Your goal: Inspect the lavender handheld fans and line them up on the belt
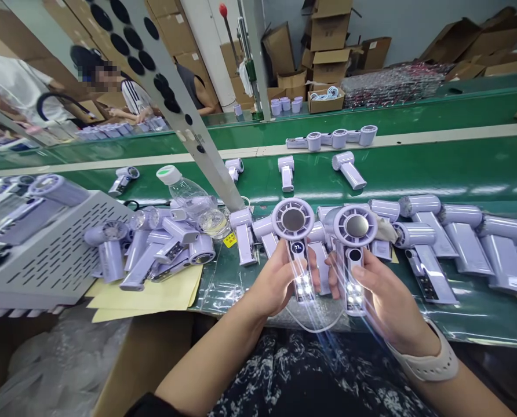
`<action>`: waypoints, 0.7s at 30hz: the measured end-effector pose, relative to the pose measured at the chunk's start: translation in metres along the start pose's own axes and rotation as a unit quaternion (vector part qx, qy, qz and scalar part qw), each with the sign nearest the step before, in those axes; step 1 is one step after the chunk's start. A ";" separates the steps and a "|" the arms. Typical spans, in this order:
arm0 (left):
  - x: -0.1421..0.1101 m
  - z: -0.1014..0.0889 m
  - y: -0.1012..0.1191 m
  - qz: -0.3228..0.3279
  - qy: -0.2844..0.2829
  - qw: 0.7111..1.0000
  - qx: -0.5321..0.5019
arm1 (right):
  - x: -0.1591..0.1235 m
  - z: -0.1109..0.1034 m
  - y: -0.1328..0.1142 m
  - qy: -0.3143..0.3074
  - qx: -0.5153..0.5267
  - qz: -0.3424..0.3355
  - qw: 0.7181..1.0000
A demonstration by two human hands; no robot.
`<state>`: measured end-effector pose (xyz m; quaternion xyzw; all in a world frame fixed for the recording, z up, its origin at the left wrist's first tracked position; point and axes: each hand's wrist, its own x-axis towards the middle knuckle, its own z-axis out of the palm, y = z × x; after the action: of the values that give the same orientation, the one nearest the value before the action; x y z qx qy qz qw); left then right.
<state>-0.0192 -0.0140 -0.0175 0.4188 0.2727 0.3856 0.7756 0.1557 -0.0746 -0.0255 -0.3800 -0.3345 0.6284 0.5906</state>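
My left hand (pixel 278 281) is wrapped around the handle of a lilac handheld fan (pixel 293 219), its round grille facing me. A small display on that fan is lit with digits, and bright lights glow lower on the handle. My right hand (pixel 389 295) grips a second lilac handheld fan (pixel 355 225), upright beside the first. Its round display is dark, while lights shine on its handle too. The two fans are held slightly apart above the bench edge. A white cable (pixel 315 330) loops beneath them. Behind both hands lie more lilac fans, partly hidden.
Piled fans (pixel 154 243) lie on yellow sheets (pixel 154 298) at left, beside a vented metal box (pixel 54 255). A clear bottle (pixel 184 188) leans near a slanted metal post (pixel 197 133). More fans (pixel 467 237) line the right. Fans ride the green belt (pixel 397 174); people (pixel 132 98) work beyond.
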 end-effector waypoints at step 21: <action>0.004 -0.008 -0.003 0.016 -0.034 0.999 0.015 | -0.002 -0.006 0.001 0.008 -0.008 0.017 1.000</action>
<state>-0.0218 -0.0084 -0.0247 0.4474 0.2453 0.3797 0.7717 0.1607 -0.0771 -0.0297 -0.3950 -0.3281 0.6332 0.5791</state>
